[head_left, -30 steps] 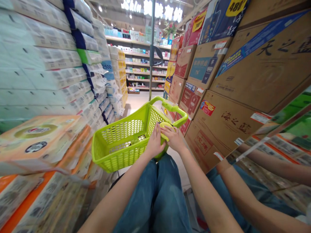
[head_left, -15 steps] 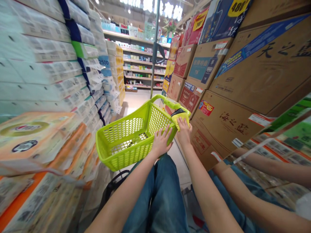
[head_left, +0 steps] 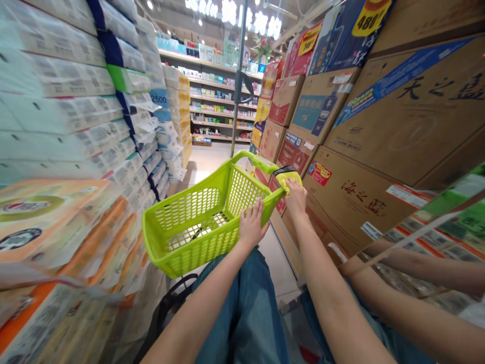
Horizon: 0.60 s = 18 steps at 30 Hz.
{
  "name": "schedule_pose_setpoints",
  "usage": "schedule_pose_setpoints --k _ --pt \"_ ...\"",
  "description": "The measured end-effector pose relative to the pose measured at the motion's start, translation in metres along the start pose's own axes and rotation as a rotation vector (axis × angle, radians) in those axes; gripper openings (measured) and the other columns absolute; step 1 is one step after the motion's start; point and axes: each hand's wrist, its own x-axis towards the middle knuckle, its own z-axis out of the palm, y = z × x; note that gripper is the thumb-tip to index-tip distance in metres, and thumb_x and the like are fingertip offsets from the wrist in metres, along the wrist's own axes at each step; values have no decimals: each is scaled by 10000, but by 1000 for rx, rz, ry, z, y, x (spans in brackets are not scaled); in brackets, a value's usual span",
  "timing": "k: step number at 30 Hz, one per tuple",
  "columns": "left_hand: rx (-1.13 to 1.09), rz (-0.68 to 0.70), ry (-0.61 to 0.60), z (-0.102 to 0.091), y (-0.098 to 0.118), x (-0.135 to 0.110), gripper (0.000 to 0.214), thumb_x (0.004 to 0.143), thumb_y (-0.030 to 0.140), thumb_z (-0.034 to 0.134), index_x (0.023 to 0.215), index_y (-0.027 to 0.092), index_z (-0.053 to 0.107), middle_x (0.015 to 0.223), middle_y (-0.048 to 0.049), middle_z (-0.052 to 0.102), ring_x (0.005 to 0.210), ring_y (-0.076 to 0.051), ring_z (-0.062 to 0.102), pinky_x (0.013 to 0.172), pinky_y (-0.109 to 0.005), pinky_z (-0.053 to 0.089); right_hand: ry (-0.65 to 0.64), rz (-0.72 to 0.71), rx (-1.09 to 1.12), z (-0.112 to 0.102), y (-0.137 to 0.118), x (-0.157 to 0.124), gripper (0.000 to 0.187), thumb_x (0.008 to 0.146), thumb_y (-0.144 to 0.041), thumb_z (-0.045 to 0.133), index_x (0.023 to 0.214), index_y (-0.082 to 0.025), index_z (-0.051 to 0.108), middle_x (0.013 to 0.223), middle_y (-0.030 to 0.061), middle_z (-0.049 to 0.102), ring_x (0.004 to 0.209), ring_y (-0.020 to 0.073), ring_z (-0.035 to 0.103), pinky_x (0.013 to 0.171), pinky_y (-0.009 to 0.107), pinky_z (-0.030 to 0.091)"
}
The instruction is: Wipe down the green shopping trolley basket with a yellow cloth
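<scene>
A lime-green plastic shopping basket (head_left: 197, 253) with perforated walls stands tilted before my knees, with a raised handle (head_left: 261, 164) at its far right. My left hand (head_left: 251, 226) grips its near rim, the fingers laid over the edge and the thumb outside. In my right hand (head_left: 297, 196) is a yellow cloth (head_left: 288, 177) with a dark edge, pressed against the basket's right end by the handle. The fingertips are partly sunk in the cloth. Only a few dark patches show through the basket's floor holes.
Stacked tissue packs (head_left: 76, 116) rise on the left, with orange packs (head_left: 94, 222) lower down. Cardboard cartons (head_left: 409, 116) line the right, beside a reflective panel (head_left: 424, 263) mirroring arms. A metal pole (head_left: 238, 76) stands ahead, before stocked shelves (head_left: 212, 93).
My right hand and the cloth have shifted right along the basket's end. The left hand's fingers have drawn closer together on the rim. The basket sits slightly lower and further left in view.
</scene>
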Motion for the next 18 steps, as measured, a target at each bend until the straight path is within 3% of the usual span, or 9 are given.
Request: schedule_pose_setpoints --k 4,9,12,18 --pt "7 66 -2 4 -1 9 825 927 487 426 1555 88 70 1635 -124 103 1500 -292 145 1181 -489 221 16 -34 -22 2 6 -3 615 764 -24 464 1353 -180 546 1467 95 505 1405 263 389 1101 469 299" --pt "-1 478 -156 -3 -37 44 732 885 177 393 1546 74 97 1640 -97 91 1515 -187 26 1233 -365 93 1 -23 -24 0 9 -1 624 759 -17 459 1354 -186 544 1469 87 504 1409 253 385 1107 456 297" --pt "-44 670 -258 -7 -64 60 831 815 91 409 1554 134 32 1644 -60 78 1509 -153 6 1237 -354 76 16 -29 -5 0 9 -1 616 755 -26 459 1341 -188 559 1462 90 511 1395 260 405 1102 466 299" --pt "-174 707 -279 -1 -78 59 888 768 -5 362 1553 166 -16 1647 -61 65 1502 -123 -18 1232 -342 129 24 -1 12 -2 9 1 603 764 -38 450 1336 -187 565 1469 87 501 1397 261 406 1093 468 305"
